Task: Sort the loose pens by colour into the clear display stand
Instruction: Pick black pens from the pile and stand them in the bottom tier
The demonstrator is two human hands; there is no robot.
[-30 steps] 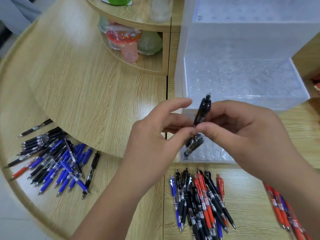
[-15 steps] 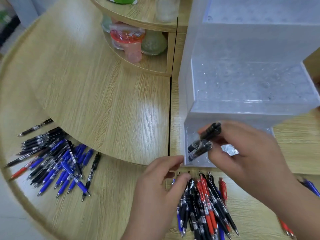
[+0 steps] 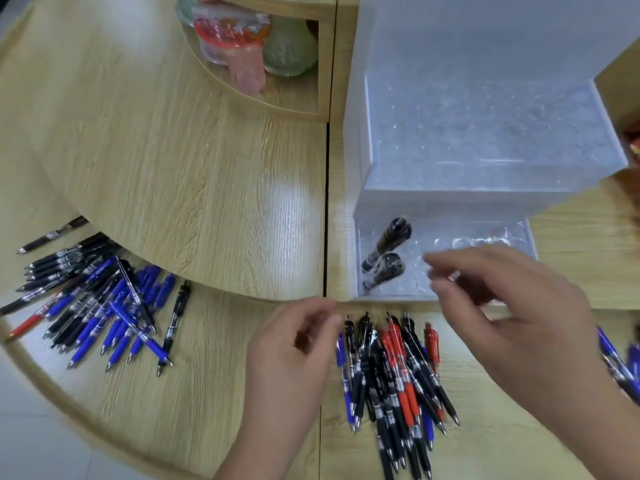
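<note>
Two black pens [image 3: 386,258] stand at the left end of the lowest step of the clear stand [image 3: 485,133]. Your right hand [image 3: 512,306] hovers just beside them, fingers loose and empty. Your left hand [image 3: 294,348], loosely curled and holding nothing, hangs beside the mixed pile [image 3: 391,375] of loose pens.

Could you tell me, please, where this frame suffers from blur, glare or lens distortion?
Head view: motion blur smears the fingertips of the right hand; a pale glare patch lies on the wooden table; the wide lens bows the frame's edges; the two black pens in the clear stand read slightly soft.
</note>
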